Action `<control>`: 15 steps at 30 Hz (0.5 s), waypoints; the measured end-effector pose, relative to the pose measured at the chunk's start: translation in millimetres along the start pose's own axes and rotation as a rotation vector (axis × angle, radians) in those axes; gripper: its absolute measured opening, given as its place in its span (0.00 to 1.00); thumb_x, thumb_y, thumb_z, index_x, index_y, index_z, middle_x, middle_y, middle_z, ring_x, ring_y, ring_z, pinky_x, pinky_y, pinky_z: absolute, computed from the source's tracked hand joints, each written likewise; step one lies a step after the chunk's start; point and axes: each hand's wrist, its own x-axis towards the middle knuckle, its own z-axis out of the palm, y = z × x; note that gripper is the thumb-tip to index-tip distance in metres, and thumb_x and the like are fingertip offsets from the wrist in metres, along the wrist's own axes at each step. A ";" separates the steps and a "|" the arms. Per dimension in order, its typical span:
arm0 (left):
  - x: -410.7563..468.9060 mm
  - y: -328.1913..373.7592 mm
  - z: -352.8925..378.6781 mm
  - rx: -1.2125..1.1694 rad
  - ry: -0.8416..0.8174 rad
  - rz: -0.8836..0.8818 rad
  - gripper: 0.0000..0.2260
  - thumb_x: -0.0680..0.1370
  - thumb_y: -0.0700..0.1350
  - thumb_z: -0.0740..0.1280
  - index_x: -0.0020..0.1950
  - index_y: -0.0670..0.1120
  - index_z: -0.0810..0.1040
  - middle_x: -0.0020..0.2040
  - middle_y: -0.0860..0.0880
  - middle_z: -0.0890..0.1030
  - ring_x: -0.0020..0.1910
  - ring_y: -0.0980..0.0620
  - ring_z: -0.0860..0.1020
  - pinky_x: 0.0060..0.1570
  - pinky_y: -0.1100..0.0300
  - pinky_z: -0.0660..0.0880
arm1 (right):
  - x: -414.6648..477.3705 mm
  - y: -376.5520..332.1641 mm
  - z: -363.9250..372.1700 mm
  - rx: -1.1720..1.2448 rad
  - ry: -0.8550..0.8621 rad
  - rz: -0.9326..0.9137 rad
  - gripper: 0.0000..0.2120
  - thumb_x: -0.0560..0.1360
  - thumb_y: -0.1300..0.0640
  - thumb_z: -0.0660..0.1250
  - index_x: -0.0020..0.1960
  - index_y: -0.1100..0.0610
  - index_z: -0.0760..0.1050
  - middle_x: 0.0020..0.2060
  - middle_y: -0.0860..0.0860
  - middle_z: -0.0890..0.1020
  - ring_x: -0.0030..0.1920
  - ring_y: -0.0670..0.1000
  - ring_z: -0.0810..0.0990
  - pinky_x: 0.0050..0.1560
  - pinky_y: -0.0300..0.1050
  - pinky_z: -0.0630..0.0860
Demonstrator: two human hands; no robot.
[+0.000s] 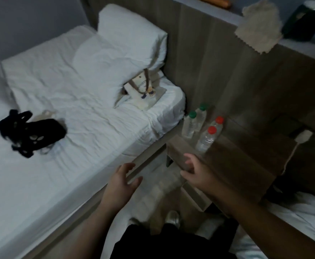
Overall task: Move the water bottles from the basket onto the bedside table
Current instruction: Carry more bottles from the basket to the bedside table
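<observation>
Clear plastic bottles (199, 126), four upright on surface (246, 156); light, slippery, I'd grip mid-body. My hands empty: left hand (122, 179), right hand (197, 170) spread wide.

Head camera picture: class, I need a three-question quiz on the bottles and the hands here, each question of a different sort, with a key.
1. How many water bottles stand on the bedside table?
2. True or false: the right hand is gripping a bottle.
3. Which cap colours show? A) two green, two red B) four blue C) one red, three white

Key:
1. Four, all upright, near the table's corner by the bed.
2. False. Both hands are open and empty; the left hand hovers beside the bed edge.
3. A
</observation>
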 end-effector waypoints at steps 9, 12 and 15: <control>-81.1 -65.8 -48.2 -0.009 0.208 -0.158 0.19 0.72 0.50 0.71 0.61 0.48 0.74 0.58 0.50 0.77 0.57 0.53 0.76 0.56 0.58 0.72 | -4.3 -49.4 63.3 -0.142 -0.144 -0.109 0.28 0.75 0.52 0.67 0.72 0.50 0.61 0.62 0.51 0.72 0.60 0.51 0.73 0.60 0.46 0.72; -123.5 -95.5 -63.2 -0.006 0.259 -0.235 0.20 0.72 0.50 0.72 0.61 0.48 0.74 0.58 0.50 0.77 0.58 0.52 0.76 0.56 0.62 0.69 | -15.9 -62.5 100.2 -0.199 -0.193 -0.139 0.28 0.74 0.52 0.68 0.71 0.51 0.62 0.63 0.52 0.73 0.60 0.52 0.74 0.61 0.49 0.73; -174.1 -129.5 -78.4 -0.026 0.278 -0.304 0.20 0.72 0.51 0.71 0.61 0.48 0.74 0.58 0.50 0.77 0.59 0.53 0.75 0.56 0.63 0.69 | -38.3 -74.3 145.7 -0.240 -0.256 -0.170 0.28 0.75 0.52 0.67 0.71 0.51 0.62 0.63 0.53 0.72 0.62 0.52 0.73 0.59 0.44 0.71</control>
